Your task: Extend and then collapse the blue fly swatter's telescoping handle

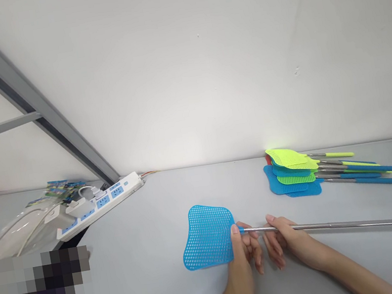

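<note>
A blue fly swatter (209, 235) with a perforated head lies across both hands, its extended metal rod running off to the right edge of the view. My left hand (242, 254) grips it where the head meets the rod, thumb on top of the blue plastic. Farther along, my right hand (284, 237) is closed around the metal rod, thumb above and fingers curled below. The far end of the rod is outside the picture.
Several blue, green and yellow fly swatters (293, 168) lie piled against the wall at the right. A white power strip (114, 196) with plugged-in adapters sits at the left, near plastic packaging (18, 229) and a grey metal frame (28, 97). A blurred patch covers the lower left.
</note>
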`<state>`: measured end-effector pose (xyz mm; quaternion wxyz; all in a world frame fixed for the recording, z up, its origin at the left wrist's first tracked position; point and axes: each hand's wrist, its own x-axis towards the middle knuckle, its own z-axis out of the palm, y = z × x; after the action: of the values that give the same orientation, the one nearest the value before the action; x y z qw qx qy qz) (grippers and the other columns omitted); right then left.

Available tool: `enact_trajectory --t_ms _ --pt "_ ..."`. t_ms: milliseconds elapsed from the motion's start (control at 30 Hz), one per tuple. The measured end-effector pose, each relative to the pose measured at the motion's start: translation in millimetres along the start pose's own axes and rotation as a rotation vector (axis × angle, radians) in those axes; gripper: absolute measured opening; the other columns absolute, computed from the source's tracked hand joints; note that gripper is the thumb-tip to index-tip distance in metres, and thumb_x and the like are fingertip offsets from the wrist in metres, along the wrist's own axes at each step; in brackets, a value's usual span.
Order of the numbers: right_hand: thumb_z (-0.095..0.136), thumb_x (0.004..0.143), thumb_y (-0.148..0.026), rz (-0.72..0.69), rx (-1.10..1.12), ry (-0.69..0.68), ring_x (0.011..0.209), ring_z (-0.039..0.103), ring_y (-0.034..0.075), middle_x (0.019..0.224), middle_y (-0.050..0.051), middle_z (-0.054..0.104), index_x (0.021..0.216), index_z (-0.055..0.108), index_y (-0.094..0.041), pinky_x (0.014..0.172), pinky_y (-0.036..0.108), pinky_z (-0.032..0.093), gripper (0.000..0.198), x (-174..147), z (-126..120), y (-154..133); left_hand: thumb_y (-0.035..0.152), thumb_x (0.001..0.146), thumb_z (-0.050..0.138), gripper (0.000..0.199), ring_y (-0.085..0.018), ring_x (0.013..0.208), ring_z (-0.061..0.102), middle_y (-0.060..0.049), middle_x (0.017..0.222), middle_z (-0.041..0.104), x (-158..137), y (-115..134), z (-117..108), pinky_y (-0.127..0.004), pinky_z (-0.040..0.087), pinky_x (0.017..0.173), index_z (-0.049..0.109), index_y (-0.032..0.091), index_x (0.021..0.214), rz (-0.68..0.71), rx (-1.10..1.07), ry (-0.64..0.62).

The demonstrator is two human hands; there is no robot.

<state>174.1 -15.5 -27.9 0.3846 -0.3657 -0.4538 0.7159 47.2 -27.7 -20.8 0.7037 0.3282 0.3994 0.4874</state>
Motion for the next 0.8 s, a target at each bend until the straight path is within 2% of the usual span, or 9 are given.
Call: enact_trajectory --t_ms 267,500,800 --pt "0.021 0.082 -0.047 0.003 -0.045 -0.002 0.037 0.049 0.013 0.036 0.001 0.050 0.042 0.045 -0.017 0.045 0.027 0.037 0.057 0.4 -1.3 1.1 0.065 0.069 0.028 0.049 -0.007 0.033 0.033 0.005 0.036 0.036 0.6 0.5 1.8 -0.020 0.025 0.037 0.041 0.018 0.062 -0.042 0.005 -0.020" --pt "0.021 0.082 -0.047 -0.005 -0.031 -0.005 0.036 0.049 0.013 0.035 0.002 0.050 0.040 0.046 -0.016 0.044 0.026 0.036 0.057 0.9 -0.1 1.4 0.062 0.072 0.027 0.047 -0.009 0.034 0.035 0.004 0.036 0.037 1.9 -6.0 0.4 -0.022 0.026 0.038 0.039 0.019 0.058 -0.047 0.025 -0.012" --pt "0.022 0.082 -0.044 -0.006 -0.030 0.015 0.036 0.049 0.014 0.034 0.002 0.050 0.039 0.047 -0.016 0.044 0.027 0.036 0.057 1.3 1.3 1.1 0.057 0.076 0.023 0.045 -0.010 0.036 0.041 0.004 0.037 0.038 0.6 -5.9 3.0 -0.021 0.028 0.039 0.038 0.019 0.058 -0.004 0.041 -0.078"
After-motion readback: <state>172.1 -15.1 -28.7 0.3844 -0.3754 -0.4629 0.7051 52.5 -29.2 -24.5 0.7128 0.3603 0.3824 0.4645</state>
